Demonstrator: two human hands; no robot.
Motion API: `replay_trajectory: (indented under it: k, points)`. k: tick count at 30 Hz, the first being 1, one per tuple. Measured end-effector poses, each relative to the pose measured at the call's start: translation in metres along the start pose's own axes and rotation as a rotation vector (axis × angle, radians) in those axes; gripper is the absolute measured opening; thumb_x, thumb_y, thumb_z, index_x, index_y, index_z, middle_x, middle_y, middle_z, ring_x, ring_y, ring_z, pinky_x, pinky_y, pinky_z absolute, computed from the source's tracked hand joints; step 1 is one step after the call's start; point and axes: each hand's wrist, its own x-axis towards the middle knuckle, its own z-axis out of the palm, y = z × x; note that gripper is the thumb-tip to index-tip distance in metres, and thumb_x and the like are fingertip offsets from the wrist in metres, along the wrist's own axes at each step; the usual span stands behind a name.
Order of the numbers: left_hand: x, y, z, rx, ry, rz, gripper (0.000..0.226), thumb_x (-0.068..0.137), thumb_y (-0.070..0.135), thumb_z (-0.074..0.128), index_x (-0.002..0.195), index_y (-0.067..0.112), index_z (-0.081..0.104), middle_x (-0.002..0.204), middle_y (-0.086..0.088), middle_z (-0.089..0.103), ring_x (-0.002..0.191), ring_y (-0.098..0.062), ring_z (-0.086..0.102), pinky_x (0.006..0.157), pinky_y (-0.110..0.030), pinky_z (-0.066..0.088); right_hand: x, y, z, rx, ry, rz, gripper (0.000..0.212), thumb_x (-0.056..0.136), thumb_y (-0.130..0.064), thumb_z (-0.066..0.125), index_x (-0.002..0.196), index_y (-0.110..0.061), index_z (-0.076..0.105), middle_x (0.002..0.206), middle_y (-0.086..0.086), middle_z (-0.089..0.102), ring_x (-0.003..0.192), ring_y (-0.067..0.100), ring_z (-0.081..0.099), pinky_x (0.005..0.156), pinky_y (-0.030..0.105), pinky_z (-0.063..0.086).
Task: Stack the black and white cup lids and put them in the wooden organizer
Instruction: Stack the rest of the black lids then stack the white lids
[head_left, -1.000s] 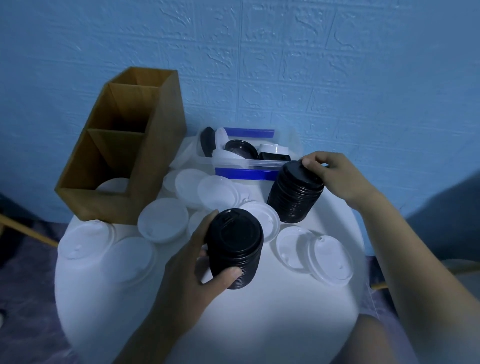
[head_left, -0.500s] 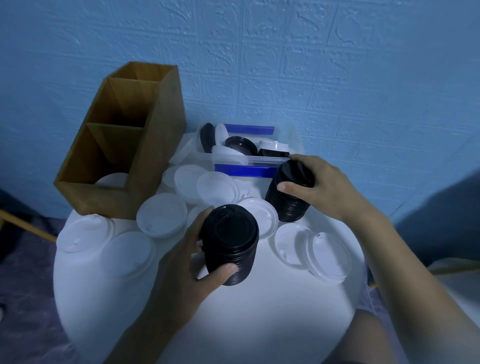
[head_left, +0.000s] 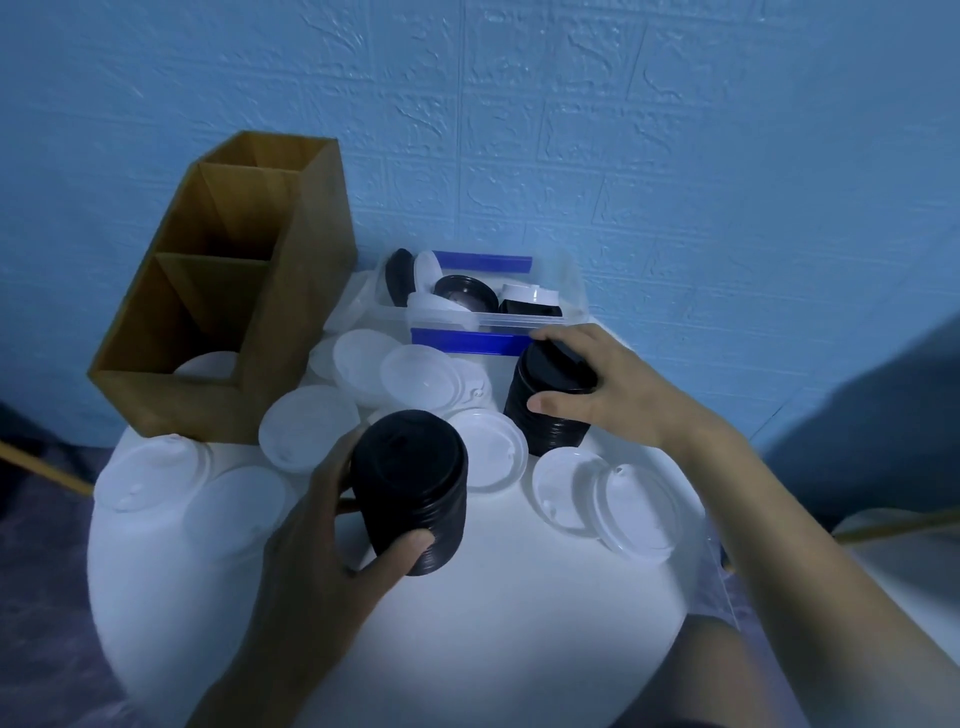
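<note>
My left hand (head_left: 332, 540) grips a tall stack of black lids (head_left: 410, 483) near the middle of the round white table (head_left: 467, 623). A second stack of black lids (head_left: 545, 400) stands behind it to the right, with my right hand (head_left: 602, 384) closed around its top. Several loose white lids (head_left: 306, 426) lie scattered over the table. The wooden organizer (head_left: 291, 332) stands at the back left, its compartments open toward me, with a white lid (head_left: 208, 364) in the lowest one.
A clear plastic bin with blue handles (head_left: 467, 340) sits against the blue wall behind the stacks and holds more black and white lids. Two white lids (head_left: 608, 493) lie near the table's right edge. My knee shows at the lower right.
My right hand has slid from the top edge of the far black stack to wrap around it. My left hand keeps its hold on the near stack; the view has drifted slightly.
</note>
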Motion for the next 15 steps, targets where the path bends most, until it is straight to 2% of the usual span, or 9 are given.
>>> replay_trajectory:
  k: [4, 6, 10, 13, 15]
  points:
    - [-0.004, 0.005, 0.006, -0.022, -0.039, 0.028, 0.088, 0.062, 0.056, 0.070, 0.139, 0.067, 0.028, 0.128, 0.048, 0.049, 0.112, 0.023, 0.051, 0.080, 0.002, 0.041, 0.003, -0.001, 0.006, -0.077, 0.069, -0.002, 0.072, 0.078, -0.053, 0.080, 0.141, -0.045, 0.047, 0.135, -0.015, 0.045, 0.123, 0.004, 0.045, 0.102, 0.020, 0.034]
    - [-0.006, 0.006, 0.008, -0.036, -0.052, 0.014, 0.090, 0.060, 0.054, 0.071, 0.139, 0.067, 0.029, 0.128, 0.046, 0.051, 0.111, 0.021, 0.053, 0.081, 0.003, 0.040, 0.003, -0.002, 0.009, -0.107, 0.089, -0.003, 0.073, 0.078, -0.053, 0.080, 0.142, -0.043, 0.046, 0.134, -0.013, 0.045, 0.121, 0.006, 0.047, 0.099, 0.019, 0.034]
    - [-0.005, 0.004, 0.008, -0.046, -0.070, 0.047, 0.092, 0.060, 0.053, 0.073, 0.139, 0.068, 0.028, 0.132, 0.043, 0.051, 0.115, 0.019, 0.053, 0.087, -0.003, 0.045, 0.001, -0.001, 0.015, -0.077, 0.129, 0.008, 0.077, 0.076, -0.054, 0.081, 0.142, -0.039, 0.045, 0.135, -0.015, 0.048, 0.122, 0.007, 0.049, 0.102, 0.024, 0.039]
    - [-0.004, 0.008, 0.009, -0.060, -0.114, 0.062, 0.092, 0.062, 0.053, 0.073, 0.141, 0.066, 0.028, 0.132, 0.038, 0.054, 0.115, 0.014, 0.056, 0.087, -0.016, 0.049, -0.002, -0.001, 0.014, -0.006, 0.164, 0.060, 0.079, 0.072, -0.051, 0.085, 0.138, -0.036, 0.044, 0.125, -0.019, 0.056, 0.111, 0.005, 0.054, 0.090, 0.014, 0.040]
    - [-0.003, 0.009, 0.009, -0.060, -0.145, 0.061, 0.092, 0.062, 0.053, 0.074, 0.142, 0.063, 0.030, 0.131, 0.036, 0.056, 0.114, 0.013, 0.057, 0.088, -0.011, 0.046, -0.001, -0.001, 0.013, 0.013, 0.149, 0.071, 0.080, 0.068, -0.057, 0.085, 0.135, -0.038, 0.045, 0.121, -0.021, 0.057, 0.108, 0.004, 0.056, 0.086, 0.014, 0.041]
